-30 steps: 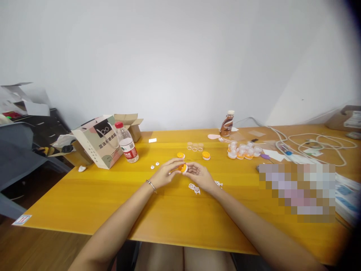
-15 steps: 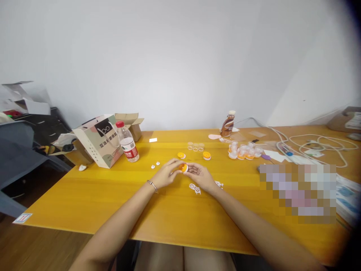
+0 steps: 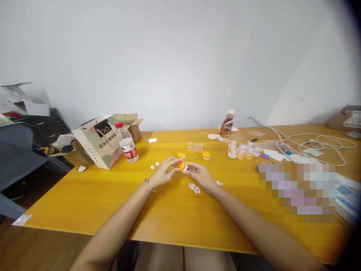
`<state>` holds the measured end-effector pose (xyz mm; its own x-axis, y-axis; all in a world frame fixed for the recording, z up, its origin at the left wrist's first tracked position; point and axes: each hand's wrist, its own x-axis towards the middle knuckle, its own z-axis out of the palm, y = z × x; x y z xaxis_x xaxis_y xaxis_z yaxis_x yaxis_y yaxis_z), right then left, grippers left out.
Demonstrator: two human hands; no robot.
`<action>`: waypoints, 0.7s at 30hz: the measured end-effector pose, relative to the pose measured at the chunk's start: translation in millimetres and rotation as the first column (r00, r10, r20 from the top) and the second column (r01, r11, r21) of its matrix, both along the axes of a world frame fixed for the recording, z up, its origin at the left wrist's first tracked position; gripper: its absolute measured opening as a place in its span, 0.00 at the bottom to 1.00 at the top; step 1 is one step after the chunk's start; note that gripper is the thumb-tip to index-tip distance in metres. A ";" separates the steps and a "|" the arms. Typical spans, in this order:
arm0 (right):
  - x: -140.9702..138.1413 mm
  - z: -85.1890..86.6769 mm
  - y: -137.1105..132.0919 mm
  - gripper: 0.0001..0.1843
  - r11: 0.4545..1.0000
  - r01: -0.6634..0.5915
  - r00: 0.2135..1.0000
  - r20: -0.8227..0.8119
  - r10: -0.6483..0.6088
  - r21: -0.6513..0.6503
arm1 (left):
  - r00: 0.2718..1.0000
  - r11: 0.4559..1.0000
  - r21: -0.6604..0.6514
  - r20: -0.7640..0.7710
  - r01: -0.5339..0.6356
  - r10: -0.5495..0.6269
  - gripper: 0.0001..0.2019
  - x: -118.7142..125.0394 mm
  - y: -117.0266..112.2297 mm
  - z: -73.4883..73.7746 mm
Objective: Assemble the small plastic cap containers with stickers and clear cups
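Note:
My left hand (image 3: 165, 172) and my right hand (image 3: 200, 175) meet over the middle of the yellow table (image 3: 158, 210). Between their fingertips they hold a small round orange-and-white cap (image 3: 182, 166), just above the tabletop. The fingers of both hands are pinched on it. A bracelet sits on my left wrist. A small white cut-out piece (image 3: 194, 188) lies on the table under my right hand, and another (image 3: 218, 183) lies at its right.
Two more orange caps (image 3: 181, 155) (image 3: 206, 154) and clear little cups (image 3: 194, 146) lie beyond my hands. A water bottle (image 3: 126, 143) and a paper bag (image 3: 97, 141) stand at the left. A brown drink bottle (image 3: 226, 124), a cluster of small containers (image 3: 244, 149) and white cables (image 3: 316, 145) fill the right.
The hands and the orange cap have shifted very slightly up and away; the cap has turned a little between the fingers.

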<state>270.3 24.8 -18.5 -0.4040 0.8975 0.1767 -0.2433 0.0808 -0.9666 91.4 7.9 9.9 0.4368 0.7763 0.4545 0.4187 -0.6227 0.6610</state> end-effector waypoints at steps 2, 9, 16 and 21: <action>0.0 0.4 -0.1 0.17 1.000 -0.010 1.000 -0.002 0.010 0.002 | 1.000 1.000 0.007 0.001 0.010 -0.011 0.15 -0.8 -0.1 1.3; 0.5 -0.4 -0.2 0.17 0.999 -0.026 0.999 -0.021 0.025 -0.040 | 0.995 0.996 -0.081 0.099 0.029 -0.021 0.15 -2.1 3.7 -2.2; 4.1 -0.6 -1.2 0.21 0.979 -0.154 0.984 -0.114 0.140 -0.131 | 0.999 0.996 -0.091 0.040 -0.026 0.030 0.14 -14.0 -0.3 14.5; 7.7 2.6 -1.9 0.21 0.962 -0.183 0.978 -0.136 0.157 -0.204 | 0.945 0.971 -0.222 -0.290 0.087 -0.151 0.14 -22.6 -5.3 18.1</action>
